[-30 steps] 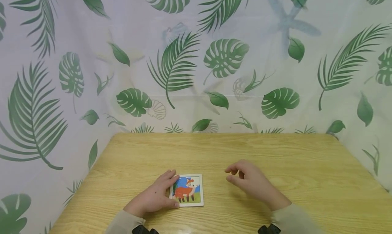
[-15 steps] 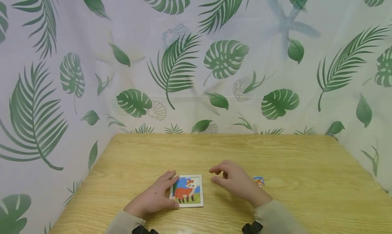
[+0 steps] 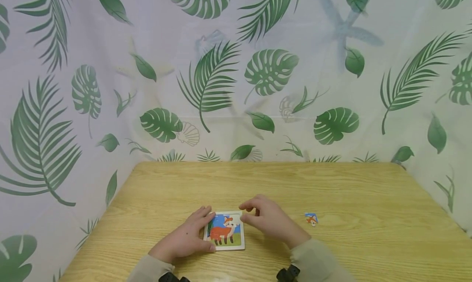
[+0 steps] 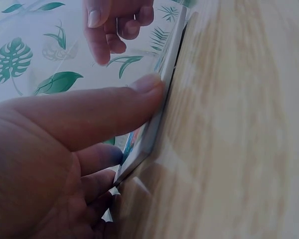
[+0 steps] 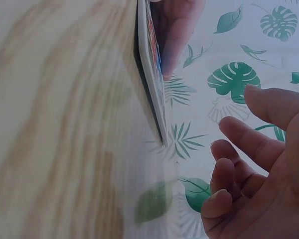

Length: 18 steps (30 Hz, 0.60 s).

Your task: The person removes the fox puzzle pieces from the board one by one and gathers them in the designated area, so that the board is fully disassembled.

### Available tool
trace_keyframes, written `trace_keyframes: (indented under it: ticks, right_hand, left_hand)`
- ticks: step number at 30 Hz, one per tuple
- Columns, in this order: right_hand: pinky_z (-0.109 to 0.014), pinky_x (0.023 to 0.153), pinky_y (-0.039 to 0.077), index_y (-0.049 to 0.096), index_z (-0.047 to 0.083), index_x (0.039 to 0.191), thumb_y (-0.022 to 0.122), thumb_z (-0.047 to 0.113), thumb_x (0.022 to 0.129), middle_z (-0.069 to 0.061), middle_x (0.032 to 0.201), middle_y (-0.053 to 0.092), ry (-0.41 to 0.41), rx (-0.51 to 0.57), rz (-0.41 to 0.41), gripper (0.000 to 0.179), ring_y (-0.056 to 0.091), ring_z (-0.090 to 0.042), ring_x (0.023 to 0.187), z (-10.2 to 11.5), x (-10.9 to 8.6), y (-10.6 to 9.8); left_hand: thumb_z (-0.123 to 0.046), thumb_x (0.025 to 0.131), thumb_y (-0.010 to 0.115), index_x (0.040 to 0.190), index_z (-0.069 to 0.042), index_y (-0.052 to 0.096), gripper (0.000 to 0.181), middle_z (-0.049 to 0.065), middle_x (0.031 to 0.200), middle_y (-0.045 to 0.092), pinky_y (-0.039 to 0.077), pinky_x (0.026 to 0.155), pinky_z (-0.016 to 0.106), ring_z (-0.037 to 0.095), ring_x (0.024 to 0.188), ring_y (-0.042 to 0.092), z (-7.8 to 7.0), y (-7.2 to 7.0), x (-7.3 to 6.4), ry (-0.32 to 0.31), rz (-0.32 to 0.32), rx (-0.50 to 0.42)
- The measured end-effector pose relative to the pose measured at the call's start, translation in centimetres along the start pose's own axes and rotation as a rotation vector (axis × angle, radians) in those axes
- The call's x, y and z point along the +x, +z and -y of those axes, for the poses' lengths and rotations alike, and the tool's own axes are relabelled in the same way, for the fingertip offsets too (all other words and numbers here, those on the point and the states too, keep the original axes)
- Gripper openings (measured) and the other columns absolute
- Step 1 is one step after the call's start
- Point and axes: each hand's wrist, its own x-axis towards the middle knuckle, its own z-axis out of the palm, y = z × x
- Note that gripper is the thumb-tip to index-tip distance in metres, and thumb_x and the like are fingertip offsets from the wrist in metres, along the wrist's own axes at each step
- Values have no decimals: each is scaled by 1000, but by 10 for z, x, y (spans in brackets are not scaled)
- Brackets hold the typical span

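A square fox picture puzzle (image 3: 223,232) with a white frame lies on the table. A pale patch shows at its upper right corner. My left hand (image 3: 187,235) holds the puzzle's left side, thumb at the near edge and fingers toward the far corner. Over the upper right corner hovers my right hand (image 3: 271,221), fingers loosely bent; the right wrist view shows a gap between thumb and forefinger with nothing in it. A small puzzle piece (image 3: 311,219) with a fox's face on blue lies to the right, beyond the right wrist.
The wooden table (image 3: 361,200) runs back to a leaf-patterned cloth (image 3: 280,122) that hangs behind it and along the sides. Dark wrist cameras (image 3: 288,273) sit on both cuffs.
My right hand has moved left to the puzzle's upper right corner, uncovering the loose piece on the table. My left hand and the puzzle have stayed in place.
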Motion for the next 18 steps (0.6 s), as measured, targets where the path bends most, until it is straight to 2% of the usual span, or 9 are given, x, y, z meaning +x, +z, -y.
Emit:
trace_keyframes:
  ticks: [10,18]
  right_hand:
    - [-37,74,48,73,10,122,68,30,96,-5,109,61,16,26,36,32,53,-18,86,4,15,13]
    - [-39,79,49,73,13,121,68,32,96,0,107,61,53,46,77,32,55,-18,92,4,21,21]
  left_hand:
    - [-41,82,84,158,-9,35,96,8,168,16,17,115,67,34,154,5,0,0,-1,8,2,-3]
    - [-41,82,83,158,-7,35,96,11,168,16,16,116,67,36,154,5,1,-1,0,23,6,16]
